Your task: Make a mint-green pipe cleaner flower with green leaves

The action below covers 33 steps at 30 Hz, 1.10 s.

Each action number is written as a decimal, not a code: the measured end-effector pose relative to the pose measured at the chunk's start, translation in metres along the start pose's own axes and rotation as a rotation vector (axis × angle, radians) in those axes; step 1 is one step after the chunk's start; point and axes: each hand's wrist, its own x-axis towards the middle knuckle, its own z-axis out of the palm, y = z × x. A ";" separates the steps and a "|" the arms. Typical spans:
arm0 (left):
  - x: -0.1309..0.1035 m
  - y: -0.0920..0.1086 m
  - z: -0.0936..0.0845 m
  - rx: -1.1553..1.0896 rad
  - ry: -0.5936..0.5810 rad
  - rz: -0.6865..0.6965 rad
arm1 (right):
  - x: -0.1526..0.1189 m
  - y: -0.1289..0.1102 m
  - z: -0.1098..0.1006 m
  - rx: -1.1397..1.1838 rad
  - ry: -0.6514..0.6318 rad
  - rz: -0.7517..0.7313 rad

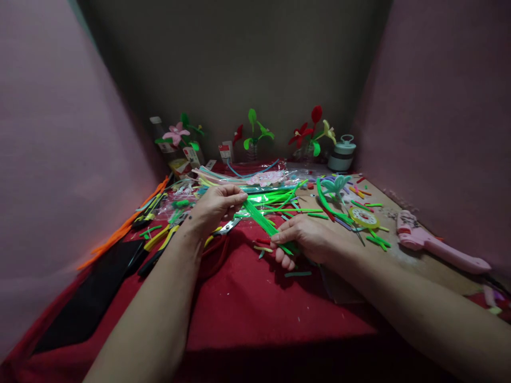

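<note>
We have a bundle of bright green fuzzy stems stretched between our hands, above the bench with its red cloth. Its long axis slants from far left to near right. Our left hand pinches the far end between thumb and fingers; our right hand grips close to the near end, thumb on top, with tips poking past. Neither hand is nearer, since both touch it: the stems run rightward and towards us from the left fingers, leftward and away from the right ones
</note>
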 end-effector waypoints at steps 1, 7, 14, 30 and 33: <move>-0.001 0.001 0.000 0.013 -0.007 0.002 | 0.000 0.000 0.000 0.003 -0.008 0.002; -0.003 0.005 0.001 -0.019 -0.029 -0.034 | 0.000 0.000 0.002 0.038 -0.057 -0.003; 0.002 0.003 0.004 -0.087 -0.002 0.003 | 0.004 0.003 0.000 0.093 -0.068 -0.030; 0.001 0.000 0.020 -0.179 0.107 0.078 | -0.009 -0.007 0.001 -0.020 0.058 0.025; 0.002 -0.001 0.017 -0.161 0.046 0.047 | -0.006 0.000 -0.004 -0.001 0.023 0.027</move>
